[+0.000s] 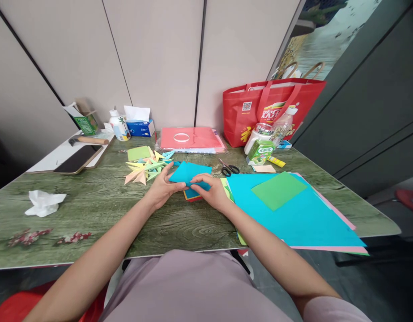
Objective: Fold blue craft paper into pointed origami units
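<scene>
My left hand (pixel 162 188) and my right hand (pixel 211 191) both pinch a folded blue paper square (pixel 189 173) just above the green wood-grain table (pixel 102 210). Under it lies a small stack of coloured squares (pixel 192 196). The fingers of each hand are closed on the paper's near edge. A pile of folded paper shapes (pixel 146 167) in yellow, green, peach and blue lies just left of and behind my left hand. Large blue sheets (pixel 293 219) with a green square (pixel 278 190) on top lie to the right of my right hand.
Black scissors (pixel 229 169), a glue stick (pixel 276 161), jars (pixel 260 138) and a red bag (pixel 270 107) stand at the back right. A pink paper pack (pixel 191 138), tissue box (pixel 139 125), phone (pixel 79 158) and crumpled tissue (pixel 43 202) are also on the table.
</scene>
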Available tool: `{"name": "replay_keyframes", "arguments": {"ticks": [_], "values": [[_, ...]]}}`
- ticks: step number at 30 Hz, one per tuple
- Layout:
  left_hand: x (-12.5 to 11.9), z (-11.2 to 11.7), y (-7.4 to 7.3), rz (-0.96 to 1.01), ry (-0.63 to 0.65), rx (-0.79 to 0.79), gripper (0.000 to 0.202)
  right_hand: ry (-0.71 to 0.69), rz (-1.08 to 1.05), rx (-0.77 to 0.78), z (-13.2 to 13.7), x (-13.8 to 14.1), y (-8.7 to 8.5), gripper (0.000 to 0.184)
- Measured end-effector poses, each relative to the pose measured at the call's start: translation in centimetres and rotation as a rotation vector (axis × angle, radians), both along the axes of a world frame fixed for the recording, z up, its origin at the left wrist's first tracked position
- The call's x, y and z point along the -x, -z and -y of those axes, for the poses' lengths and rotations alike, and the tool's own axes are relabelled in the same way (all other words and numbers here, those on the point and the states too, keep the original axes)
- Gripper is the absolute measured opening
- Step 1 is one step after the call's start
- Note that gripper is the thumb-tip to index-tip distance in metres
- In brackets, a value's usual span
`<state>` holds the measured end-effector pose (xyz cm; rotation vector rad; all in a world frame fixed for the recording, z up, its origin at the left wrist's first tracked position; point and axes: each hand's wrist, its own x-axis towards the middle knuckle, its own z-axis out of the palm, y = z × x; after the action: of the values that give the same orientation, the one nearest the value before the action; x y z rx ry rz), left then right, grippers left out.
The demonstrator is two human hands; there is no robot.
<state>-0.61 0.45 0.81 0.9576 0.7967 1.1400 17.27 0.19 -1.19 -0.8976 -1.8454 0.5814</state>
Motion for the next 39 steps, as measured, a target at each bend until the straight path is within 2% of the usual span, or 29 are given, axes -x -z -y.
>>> {"name": "replay_keyframes", "arguments": {"ticks": [4, 7, 13, 18, 22, 25, 27, 31, 36, 39], "values": [[0.0, 0.0, 0.0, -0.033, -0.003, -0.048, 0.084, 0.064, 0.050, -0.049, 0.0, -0.1, -0.4, 0.009], [-0.2, 0.1, -0.2, -0.065, -0.025, -0.067, 0.077, 0.152, 0.013, -0.073, -0.2, -0.3, -0.3, 0.013], [-0.6, 0.4, -0.5, -0.101, -0.003, -0.095, 0.063, 0.184, -0.102, 0.157, -0.8, -0.3, 0.3, 0.024], [-0.5, 0.3, -0.1, -0.175, 0.034, -0.139, 0.068, 0.264, -0.085, 0.140, -0.6, -0.4, 0.2, 0.024], [-0.4, 0.1, 0.5, -0.291, -0.014, -0.163, 0.058, 0.230, -0.138, 0.191, -0.3, -0.4, 0.1, 0.025], [-0.3, 0.0, 0.8, -0.353, -0.072, -0.177, 0.048, 0.121, -0.230, 0.310, -0.1, -0.2, 0.0, 0.043], [-0.2, -0.1, 0.9, -0.377, -0.096, -0.182, 0.044, 0.079, -0.232, 0.330, -0.1, -0.1, -0.1, 0.051], [-0.1, -0.2, 1.0, -0.437, -0.110, -0.204, 0.038, 0.094, -0.168, 0.222, -0.5, -0.2, 0.0, 0.036], [-0.2, -0.1, 0.9, -0.448, -0.097, -0.236, 0.040, 0.129, -0.212, 0.274, -0.7, -0.4, 0.3, 0.034], [-0.3, 0.1, 0.6, -0.428, -0.097, -0.221, 0.042, 0.172, -0.197, 0.250, -0.7, -0.4, 0.3, 0.031]]}}
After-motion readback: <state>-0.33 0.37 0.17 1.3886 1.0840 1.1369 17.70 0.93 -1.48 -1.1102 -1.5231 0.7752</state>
